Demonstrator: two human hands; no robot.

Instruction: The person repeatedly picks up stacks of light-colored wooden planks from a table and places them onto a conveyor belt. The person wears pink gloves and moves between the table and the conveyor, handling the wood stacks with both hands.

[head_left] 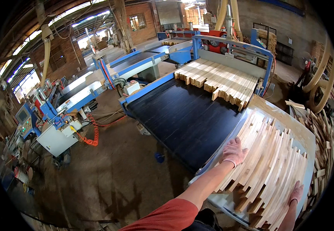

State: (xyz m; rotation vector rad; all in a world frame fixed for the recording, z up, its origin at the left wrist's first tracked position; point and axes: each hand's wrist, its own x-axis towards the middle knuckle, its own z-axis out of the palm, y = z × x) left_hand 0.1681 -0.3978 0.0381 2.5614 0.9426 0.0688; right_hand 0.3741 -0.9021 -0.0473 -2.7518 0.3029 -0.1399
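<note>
Both hands wear pinkish knit gloves. My left hand lies on the left edge of a row of pale wooden strips, thumb apart from the fingers and nothing wrapped in it. At the row's right edge, my right hand rests against the outermost strip with its fingers stretched forward. Side by side and uneven at their ends, the strips lie on a light metal-topped table. Beside that table runs a black conveyor belt. A second batch of wooden strips sits across the belt's far end.
A blue frame spans the belt behind the far batch. Scrap wood is heaped right of the table. Across the floor at left stand a control panel, a white cabinet and a coiled red hose. Thick ducts hang at far right.
</note>
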